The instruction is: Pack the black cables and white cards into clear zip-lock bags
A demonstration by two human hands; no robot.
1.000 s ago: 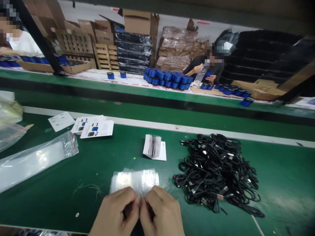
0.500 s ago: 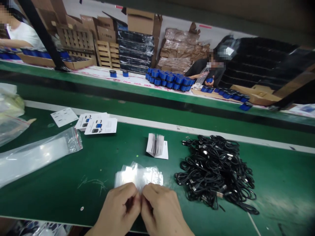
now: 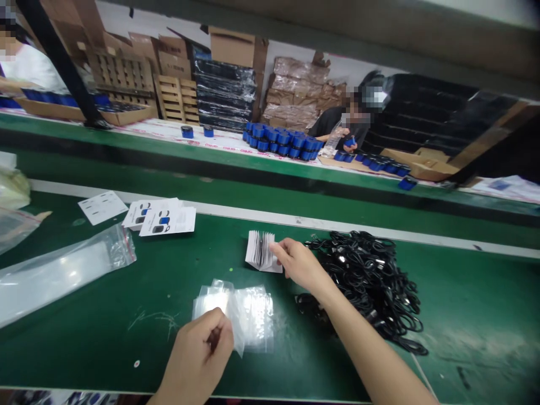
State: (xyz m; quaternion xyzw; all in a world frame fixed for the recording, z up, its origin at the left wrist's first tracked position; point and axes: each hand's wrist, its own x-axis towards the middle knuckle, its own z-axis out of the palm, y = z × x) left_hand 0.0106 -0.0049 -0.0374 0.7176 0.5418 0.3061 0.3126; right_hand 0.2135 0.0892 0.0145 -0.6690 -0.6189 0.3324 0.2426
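My left hand [image 3: 202,349] is closed in a pinch on the edge of a clear plastic bag [image 3: 238,323], which tilts up from the table. Under and beside it lie several more clear bags [image 3: 257,315], fanned out flat. Farther off, my right hand [image 3: 297,261] has its thumb and forefinger pinched at the right side of a small bundle of folded white leaflets [image 3: 258,250]. The leaflets stand on edge, spread like a fan. Right of that hand is a heap of coiled black USB cables [image 3: 371,281], partly behind my right forearm.
Printed cards [image 3: 169,219] and a white sheet [image 3: 102,207] lie at the left, near a long zip bag [image 3: 71,264]. Across a raised green ledge [image 3: 202,154] stand blue-and-black cylinders [image 3: 280,140]. Two people work there, one holding a blue piece [image 3: 350,142].
My right hand has left the clear bags and reached forward to the leaflets. My left hand stays low with a bag, its edge now lifted. The view has shifted slightly.
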